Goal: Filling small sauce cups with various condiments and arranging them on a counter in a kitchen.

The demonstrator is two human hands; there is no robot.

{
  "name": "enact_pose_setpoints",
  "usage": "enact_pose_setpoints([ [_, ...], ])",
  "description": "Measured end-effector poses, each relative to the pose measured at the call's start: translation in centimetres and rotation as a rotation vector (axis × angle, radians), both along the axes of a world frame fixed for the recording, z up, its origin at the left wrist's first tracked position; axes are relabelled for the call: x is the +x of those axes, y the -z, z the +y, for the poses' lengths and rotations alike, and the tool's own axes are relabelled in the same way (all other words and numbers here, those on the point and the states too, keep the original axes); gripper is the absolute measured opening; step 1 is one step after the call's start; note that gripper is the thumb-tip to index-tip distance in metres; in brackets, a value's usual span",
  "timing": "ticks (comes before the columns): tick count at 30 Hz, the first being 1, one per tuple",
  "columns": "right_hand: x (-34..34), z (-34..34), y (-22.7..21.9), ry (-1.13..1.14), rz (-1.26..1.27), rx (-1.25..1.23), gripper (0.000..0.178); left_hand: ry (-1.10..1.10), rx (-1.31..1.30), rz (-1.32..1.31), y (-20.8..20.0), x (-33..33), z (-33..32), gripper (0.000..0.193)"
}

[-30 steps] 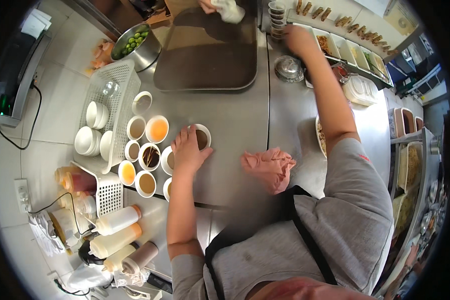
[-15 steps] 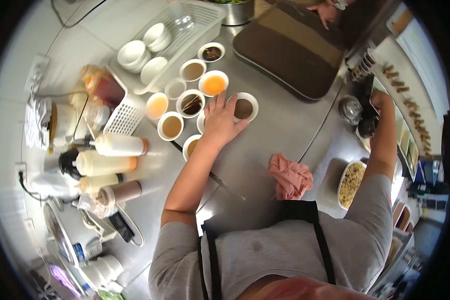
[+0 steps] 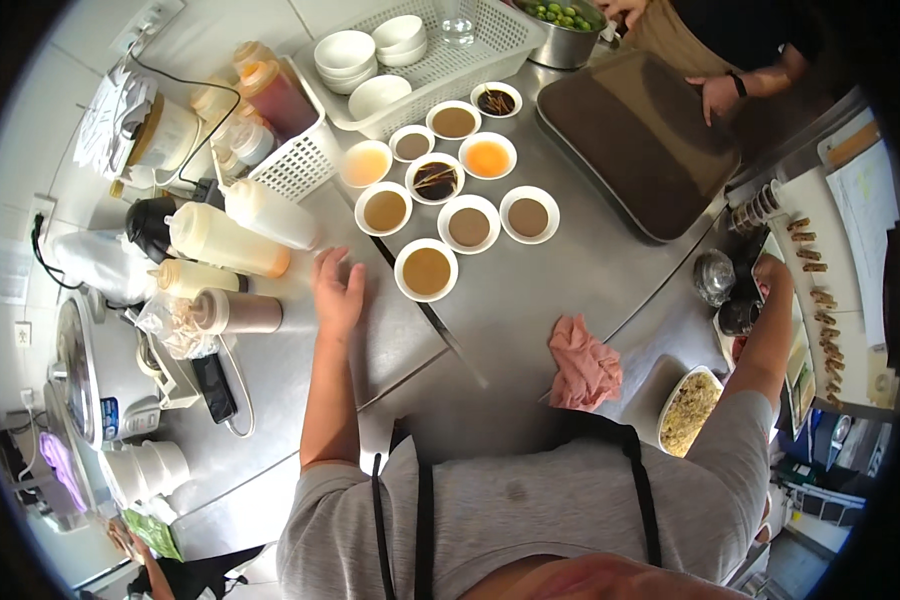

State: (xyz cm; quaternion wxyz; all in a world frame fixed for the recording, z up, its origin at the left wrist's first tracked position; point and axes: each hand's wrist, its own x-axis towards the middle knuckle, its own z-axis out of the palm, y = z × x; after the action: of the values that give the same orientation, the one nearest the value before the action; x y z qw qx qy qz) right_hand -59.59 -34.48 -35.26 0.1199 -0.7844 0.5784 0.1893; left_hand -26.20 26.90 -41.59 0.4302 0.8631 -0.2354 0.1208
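My left hand (image 3: 338, 292) is over the steel counter at the left, fingers spread, holding nothing. It is nearest to a white squeeze bottle (image 3: 268, 213). To its right stand several small white bowls of sauce, among them a brown one (image 3: 426, 271), an orange one (image 3: 488, 157) and a dark one (image 3: 435, 181) with pale strips in it. My right hand (image 3: 772, 272) reaches into a long tray of compartments (image 3: 803, 345) at the right. Its fingers are mostly hidden. Beside it are a clear lidded jar (image 3: 714, 276) and a dark round container (image 3: 738, 317).
A pink cloth (image 3: 584, 364) and an oblong dish of chopped pale food (image 3: 692, 412) lie near me. A large dark tray (image 3: 640, 140) covers the far right, with another person's hand (image 3: 718, 97) on it. A white basket (image 3: 490, 60) holds stacked bowls.
My left hand has left the sauce bowls and moved left to the counter by the squeeze bottles. My right hand stays at the compartment tray. The whole view has shifted somewhat.
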Motion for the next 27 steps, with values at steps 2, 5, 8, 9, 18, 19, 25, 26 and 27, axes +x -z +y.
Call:
enact_pose_setpoints([
  [2,0.0,0.2,0.3,0.010,0.003,-0.025,0.009,-0.157,0.155,-0.041,1.2,0.0,1.3,0.028],
  [5,0.8,0.8,0.2,0.007,-0.079,-0.040,0.010,-0.248,0.283,-0.179,1.4,0.1,2.1,0.026],
  [8,-6.4,-5.9,3.7,-0.076,-0.255,-0.114,0.008,-0.204,0.286,-0.179,1.5,0.7,0.6,0.025],
  [9,-5.7,-6.5,3.7,-0.283,-0.084,-0.169,0.011,-0.213,0.315,-0.155,1.5,0.5,0.9,0.025],
  [18,-1.1,-1.4,-0.4,0.487,-1.504,0.230,0.009,-0.301,0.354,-0.125,1.2,-0.1,1.7,0.024],
  [19,3.7,2.7,-2.6,0.523,-1.586,0.220,0.008,-0.280,0.345,-0.119,1.1,-0.2,1.9,0.024],
  [25,18.0,10.1,-3.1,-0.027,-1.687,0.940,0.017,-0.262,0.311,-0.199,1.7,0.6,1.2,0.025],
  [26,21.6,13.5,-2.9,-0.019,-1.602,0.989,0.020,-0.270,0.315,-0.182,1.7,0.4,1.5,0.024],
  [27,24.2,16.4,-2.7,-0.027,-1.526,1.078,0.023,-0.262,0.310,-0.187,1.6,0.3,1.6,0.024],
])
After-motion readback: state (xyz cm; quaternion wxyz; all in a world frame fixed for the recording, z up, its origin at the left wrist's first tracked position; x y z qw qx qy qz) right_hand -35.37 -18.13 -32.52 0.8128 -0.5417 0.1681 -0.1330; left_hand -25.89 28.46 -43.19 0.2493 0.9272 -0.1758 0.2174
